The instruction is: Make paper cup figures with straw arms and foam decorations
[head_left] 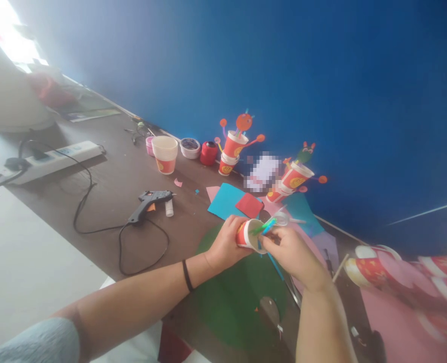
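My left hand (227, 242) is wrapped around a red and white paper cup (242, 235), tipped so that its open mouth faces right. Green and blue straws (267, 227) stick out of the cup's mouth. At the rim, my right hand (289, 249) has its fingers pinched together around the blue end; the fingertips are partly hidden. Below both hands lies a round green sheet (231, 297). A black glue gun (147, 204) rests to the left, its cord looping over the brown table (113, 176).
Stacked paper cups (165, 154) stand at the back, beside a red thread spool (208, 153). Two decorated cup figures (235, 143) (298, 174) stand near the blue wall. Blue paper (223, 199) and red paper (249, 203) lie ahead. A power strip (57, 161) is at left, printed cups (374, 272) at right.
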### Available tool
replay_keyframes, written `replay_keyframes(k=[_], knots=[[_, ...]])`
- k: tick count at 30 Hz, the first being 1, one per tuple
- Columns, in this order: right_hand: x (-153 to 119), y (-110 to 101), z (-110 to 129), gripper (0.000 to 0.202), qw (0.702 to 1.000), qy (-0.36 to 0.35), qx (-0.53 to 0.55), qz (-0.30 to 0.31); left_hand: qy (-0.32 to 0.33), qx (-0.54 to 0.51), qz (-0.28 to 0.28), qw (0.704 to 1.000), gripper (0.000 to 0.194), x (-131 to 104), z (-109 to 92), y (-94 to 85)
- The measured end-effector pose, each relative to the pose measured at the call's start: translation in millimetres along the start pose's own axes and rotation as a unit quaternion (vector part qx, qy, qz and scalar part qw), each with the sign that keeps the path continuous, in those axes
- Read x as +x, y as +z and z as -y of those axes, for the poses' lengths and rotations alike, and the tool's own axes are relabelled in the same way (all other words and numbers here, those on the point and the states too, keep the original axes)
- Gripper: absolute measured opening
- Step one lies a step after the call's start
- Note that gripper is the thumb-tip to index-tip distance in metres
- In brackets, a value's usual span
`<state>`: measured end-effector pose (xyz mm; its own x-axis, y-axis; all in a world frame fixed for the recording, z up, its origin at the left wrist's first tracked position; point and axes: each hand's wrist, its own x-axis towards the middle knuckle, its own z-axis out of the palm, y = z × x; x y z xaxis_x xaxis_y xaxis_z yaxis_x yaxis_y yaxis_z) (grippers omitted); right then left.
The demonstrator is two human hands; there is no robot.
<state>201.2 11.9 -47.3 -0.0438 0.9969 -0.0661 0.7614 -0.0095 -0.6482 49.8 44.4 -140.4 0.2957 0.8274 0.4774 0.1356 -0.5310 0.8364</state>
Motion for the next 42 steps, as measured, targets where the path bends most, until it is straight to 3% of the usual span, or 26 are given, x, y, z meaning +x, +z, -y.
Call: replay_keyframes(k=[6, 10, 13, 21, 29, 36, 42], knots=[[3, 1, 1, 0.034, 0.997, 0.025, -0.002, -0.069, 0.006, 0.007, -0.002, 1.0, 0.053, 1, -2, -0.1], [5, 8, 6, 0.039, 0.986, -0.008, -0.074, -0.146, 0.012, 0.003, 0.005, 1.0, 0.056, 0, -2, -0.5], [7, 13, 6, 0.034, 0.975, -0.049, -0.103, -0.19, 0.006, -0.012, 0.012, 1.0, 0.056, -1, -2, 0.1], [8, 21, 6, 0.011, 0.972, -0.083, -0.047, -0.216, -0.036, -0.083, 0.011, 0.996, 0.062, -1, 3, 7.4], [8, 20, 12, 0.017, 0.976, -0.095, -0.017, -0.193, -0.055, -0.111, 0.027, 0.992, 0.064, 1, 4, 6.1], [7, 3, 4, 0.017, 0.992, -0.069, 0.054, -0.095, -0.076, -0.128, 0.041, 0.988, 0.061, 1, 2, 6.5], [8, 6, 5, 0.021, 0.989, -0.042, 0.083, -0.111, -0.074, -0.095, 0.034, 0.992, 0.061, 0, 5, 6.4]])
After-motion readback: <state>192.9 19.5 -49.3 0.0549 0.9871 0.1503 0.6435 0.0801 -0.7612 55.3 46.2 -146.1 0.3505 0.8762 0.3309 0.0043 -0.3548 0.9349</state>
